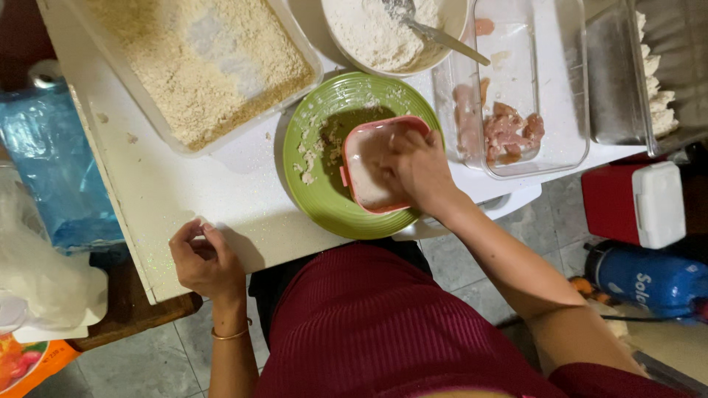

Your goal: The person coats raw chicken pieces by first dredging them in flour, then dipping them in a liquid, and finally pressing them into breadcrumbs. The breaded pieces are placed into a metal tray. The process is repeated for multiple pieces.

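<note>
My right hand (417, 168) reaches into a pink-rimmed square dish (363, 173) of pale liquid, fingers bent down inside it. Whether the fingers hold anything is hidden. The dish rests on a green plate (324, 110) dusted with crumbs. My left hand (203, 258) rests at the near edge of the white table (169, 188), fingers loosely curled, holding nothing. A clear container (516, 88) with raw pink meat pieces (509, 133) sits just right of the green plate.
A large clear tray of breadcrumbs (199, 59) lies at the far left. A white bowl of flour (383, 33) holds a metal utensil (442, 37). A metal tray (627, 74) sits far right. A red-and-white box (638, 203) and blue bottle (649, 280) stand on the floor. Blue plastic (51, 169) lies left.
</note>
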{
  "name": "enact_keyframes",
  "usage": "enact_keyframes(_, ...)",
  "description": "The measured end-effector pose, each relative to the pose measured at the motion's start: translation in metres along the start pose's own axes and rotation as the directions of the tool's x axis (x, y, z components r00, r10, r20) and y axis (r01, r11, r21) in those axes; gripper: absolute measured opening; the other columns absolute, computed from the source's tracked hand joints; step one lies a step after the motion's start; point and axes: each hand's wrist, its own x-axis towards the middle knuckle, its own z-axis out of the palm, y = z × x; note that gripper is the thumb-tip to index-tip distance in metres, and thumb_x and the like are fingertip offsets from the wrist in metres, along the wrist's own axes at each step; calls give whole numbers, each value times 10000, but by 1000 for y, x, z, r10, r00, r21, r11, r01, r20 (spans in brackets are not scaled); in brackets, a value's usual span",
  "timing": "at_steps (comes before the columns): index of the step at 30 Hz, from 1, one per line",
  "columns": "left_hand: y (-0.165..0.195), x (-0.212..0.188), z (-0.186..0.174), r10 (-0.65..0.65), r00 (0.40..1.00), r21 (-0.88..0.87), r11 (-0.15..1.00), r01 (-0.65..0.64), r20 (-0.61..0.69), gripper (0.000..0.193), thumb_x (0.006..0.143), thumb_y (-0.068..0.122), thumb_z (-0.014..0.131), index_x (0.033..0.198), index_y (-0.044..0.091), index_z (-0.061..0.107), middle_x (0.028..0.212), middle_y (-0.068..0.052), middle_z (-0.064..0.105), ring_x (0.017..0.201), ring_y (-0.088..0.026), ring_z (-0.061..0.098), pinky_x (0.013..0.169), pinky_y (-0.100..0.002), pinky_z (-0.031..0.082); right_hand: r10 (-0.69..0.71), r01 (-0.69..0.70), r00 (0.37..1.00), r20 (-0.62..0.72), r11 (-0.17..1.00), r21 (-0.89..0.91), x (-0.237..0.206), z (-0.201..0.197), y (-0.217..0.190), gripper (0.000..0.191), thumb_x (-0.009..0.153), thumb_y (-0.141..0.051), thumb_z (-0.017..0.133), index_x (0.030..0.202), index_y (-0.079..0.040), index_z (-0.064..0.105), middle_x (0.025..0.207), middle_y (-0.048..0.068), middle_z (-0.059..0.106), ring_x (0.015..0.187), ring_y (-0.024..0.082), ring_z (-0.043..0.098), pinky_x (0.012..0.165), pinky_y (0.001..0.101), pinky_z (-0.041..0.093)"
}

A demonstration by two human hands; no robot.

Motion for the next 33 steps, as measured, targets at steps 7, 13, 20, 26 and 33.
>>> enact_keyframes(7,-2,2,-2,17,1000,41,999,-18,12,107,1048,38,682,1131,-18,647,923,-94,664,675,-154,629,595,-283,498,-50,44,996,-75,996,-83,-3,-3,-3,264,745,-264,787,990,-168,766,1062,28,694,1071,251,587,890,469,390)
enact_keyframes(13,-2,4,-4,95,995,78,992,-97,29,80,1059,32,679,1124,-2,646,966,-98,681,679,-157,628,608,-282,497,-23,29,991,134,999,-44,0,-4,-14,243,752,-248,794,974,-154,764,1041,28,705,1124,245,597,976,487,380)
enact_keyframes(20,2,4,-6,60,998,59,996,-62,24,95,1050,41,683,1126,-6,651,954,-100,673,662,-160,617,606,-291,490,97,-191,963,252,904,382,8,-42,-2,233,842,-245,809,958,-52,748,922,124,723,907,286,680,867,437,499)
enact_keyframes(26,2,6,-6,71,997,53,996,-72,25,90,1057,37,679,1132,-1,645,961,-98,670,676,-165,628,613,-289,501,168,-252,966,195,777,577,5,-65,0,320,760,-84,786,1057,3,704,980,175,706,857,288,717,752,388,563)
enact_keyframes(33,7,5,-5,46,999,49,998,-47,7,95,1051,36,689,1124,-5,646,958,-105,672,676,-177,624,619,-307,495,59,-66,998,30,937,342,6,-60,1,231,772,-108,833,973,-33,748,979,171,740,959,360,681,872,427,524)
